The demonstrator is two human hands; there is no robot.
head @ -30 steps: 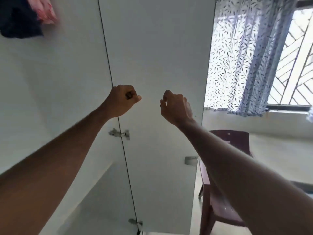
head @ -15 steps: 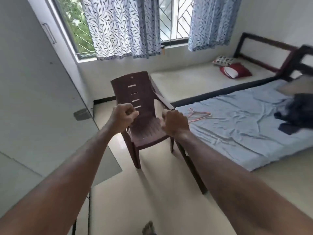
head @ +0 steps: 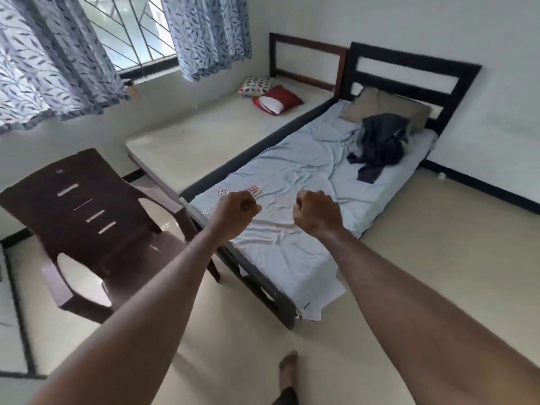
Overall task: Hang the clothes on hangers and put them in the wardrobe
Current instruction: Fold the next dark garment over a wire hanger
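Head view: both my fists, left hand [head: 238,210] and right hand [head: 317,213], are curled and hold nothing; wire hangers [head: 233,194] lie on the bed [head: 292,244] just beyond the left, dark clothes [head: 380,141] farther up, nearer the right.

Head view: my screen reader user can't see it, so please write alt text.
Both hands, left and right, are raised as empty fists over a blue-sheeted bed. Hangers lie near its foot, dark clothes near the pillow; a brown chair stands left.
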